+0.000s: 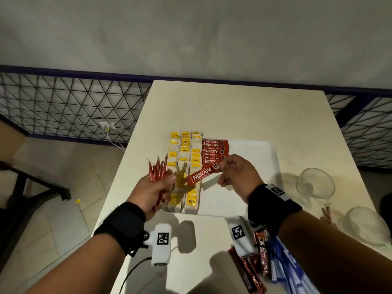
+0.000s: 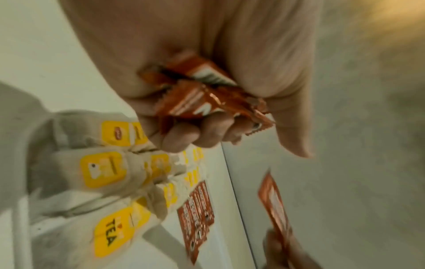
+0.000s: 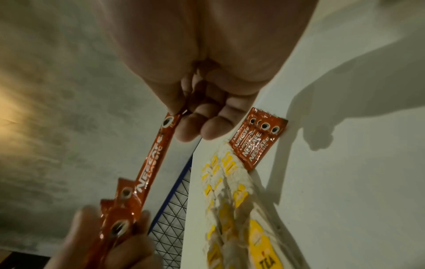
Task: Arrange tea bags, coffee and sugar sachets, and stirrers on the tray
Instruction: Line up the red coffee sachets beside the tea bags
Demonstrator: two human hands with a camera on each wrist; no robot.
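My right hand point(image 1: 235, 172) pinches one coffee stick point(image 1: 202, 174) lying slantwise just below the coffee row point(image 1: 214, 151) at mid-frame, while my left hand point(image 1: 153, 192) grips a bunch point(image 1: 157, 169).

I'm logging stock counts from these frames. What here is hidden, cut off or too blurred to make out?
- Coffee sachets in the left hand: the count is hidden by the curled fingers in the head view and blurred in the left wrist view.
- Row of coffee sachets on the tray: its near end is covered by the right hand in the head view.
- Blue-and-white packets: cut off by the bottom edge of the head view, print unreadable.
- Tea bags: the small label print is unreadable.
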